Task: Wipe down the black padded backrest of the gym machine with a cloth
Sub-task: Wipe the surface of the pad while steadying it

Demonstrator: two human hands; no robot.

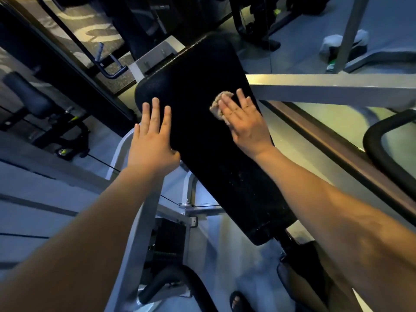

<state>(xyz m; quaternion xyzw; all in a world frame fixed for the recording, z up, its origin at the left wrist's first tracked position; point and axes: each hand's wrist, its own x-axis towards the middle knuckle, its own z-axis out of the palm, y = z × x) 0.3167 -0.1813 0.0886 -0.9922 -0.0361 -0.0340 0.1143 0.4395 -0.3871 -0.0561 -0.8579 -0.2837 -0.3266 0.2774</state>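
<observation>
Across the middle of the frame, the black padded backrest (pixel 202 86) is seen running diagonally from upper centre to lower right. On its upper part, a beige cloth (pixel 218 106) is pressed flat against the padding by the right hand (pixel 245 124), its fingers held straight. At the pad's left edge, the left hand (pixel 153 143) is laid with fingers straight and slightly spread, nothing being gripped. A grey metal bar (pixel 326 91) is seen reaching from the pad toward the right edge.

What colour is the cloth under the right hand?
Light beige or tan, seen in the head view: the cloth is pressed flat under the right hand against the black backrest.
</observation>
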